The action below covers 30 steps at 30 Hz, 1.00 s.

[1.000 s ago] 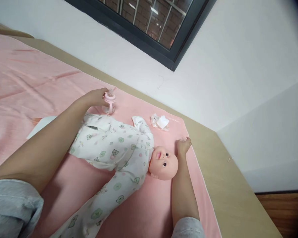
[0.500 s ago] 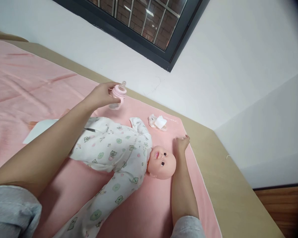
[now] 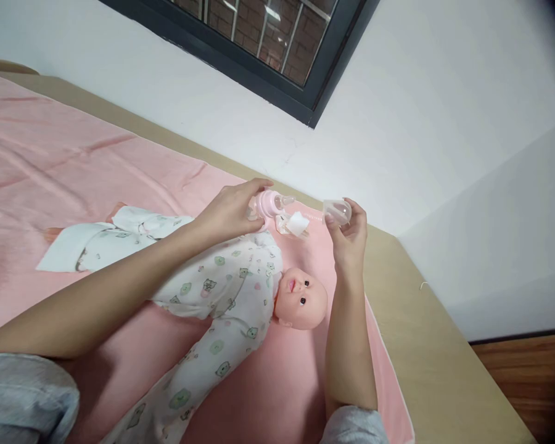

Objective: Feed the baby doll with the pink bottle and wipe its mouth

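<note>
My left hand is wrapped round a pink baby bottle, tilted on its side with its clear teat pointing right. Facing the teat, a clear domed bottle cap is pinched in my right hand. A gap separates cap and teat. Below both hands lies a baby doll on its back, dressed in white clothes printed with green and pink figures. My left forearm crosses over the doll's body and hides part of it.
A crumpled tissue with plastic wrapping lies between the hands. The pink blanket covers most of the wooden tabletop. Behind rises a white wall with a dark-framed window.
My left hand has brought the bottle to the right and tipped it sideways. My right hand has risen from beside the doll's head and now holds the clear cap up.
</note>
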Tool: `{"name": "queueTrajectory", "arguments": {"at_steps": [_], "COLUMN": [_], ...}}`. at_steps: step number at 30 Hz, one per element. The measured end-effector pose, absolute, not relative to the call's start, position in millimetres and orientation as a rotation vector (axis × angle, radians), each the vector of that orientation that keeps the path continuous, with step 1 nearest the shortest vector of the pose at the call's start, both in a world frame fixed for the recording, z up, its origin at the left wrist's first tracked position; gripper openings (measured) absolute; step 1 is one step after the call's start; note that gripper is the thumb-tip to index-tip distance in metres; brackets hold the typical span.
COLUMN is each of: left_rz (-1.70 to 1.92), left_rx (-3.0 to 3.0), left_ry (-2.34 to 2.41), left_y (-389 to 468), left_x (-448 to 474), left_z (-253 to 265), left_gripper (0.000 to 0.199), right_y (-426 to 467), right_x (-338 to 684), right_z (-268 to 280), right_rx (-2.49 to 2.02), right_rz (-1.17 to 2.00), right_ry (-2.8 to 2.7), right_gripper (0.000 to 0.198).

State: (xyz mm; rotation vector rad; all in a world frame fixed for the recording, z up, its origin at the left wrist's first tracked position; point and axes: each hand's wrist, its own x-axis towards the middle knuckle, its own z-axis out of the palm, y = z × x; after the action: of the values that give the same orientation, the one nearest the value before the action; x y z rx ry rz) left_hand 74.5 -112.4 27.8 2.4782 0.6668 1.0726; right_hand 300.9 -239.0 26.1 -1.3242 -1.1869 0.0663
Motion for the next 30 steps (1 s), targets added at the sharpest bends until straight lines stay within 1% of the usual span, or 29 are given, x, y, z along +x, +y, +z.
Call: {"name": "queueTrajectory", "arguments": {"at_steps": [4, 8, 12, 20, 22, 27, 30], "left_rz": [1.039, 1.019, 1.019, 1.054, 1.08, 1.135, 1.173], "left_rx": [2.593, 2.666, 2.671, 2.589, 2.568, 2.498, 2.468], "left_ry": [0.641, 0.604, 0.564, 0.495, 0.477, 0.424, 0.415], "left_y": [-125, -130, -134, -143, -145, -152, -157], "left_x": [78, 78, 78, 79, 79, 80, 82], "left_z": [30, 29, 27, 28, 27, 28, 28], "left_gripper": [0.06, 0.063, 0.064, 0.06, 0.062, 0.065, 0.064], "right_y": [-249, -256, -257, -253, -256, -264, -265], "right_x": [264, 242, 235, 228, 226, 220, 218], "right_z": [34, 37, 35, 29, 32, 40, 41], "right_rx": [-1.299, -1.311, -1.339, -1.357, -1.369, -1.359, -1.326], "right_rz": [0.087, 0.065, 0.014, 0.066, 0.112, 0.276, 0.33], "right_ry": [-1.307, -1.386, -1.43, -1.474, -1.505, -1.504, -1.465], "right_gripper": [0.068, 0.065, 0.06, 0.062, 0.068, 0.095, 0.104]}}
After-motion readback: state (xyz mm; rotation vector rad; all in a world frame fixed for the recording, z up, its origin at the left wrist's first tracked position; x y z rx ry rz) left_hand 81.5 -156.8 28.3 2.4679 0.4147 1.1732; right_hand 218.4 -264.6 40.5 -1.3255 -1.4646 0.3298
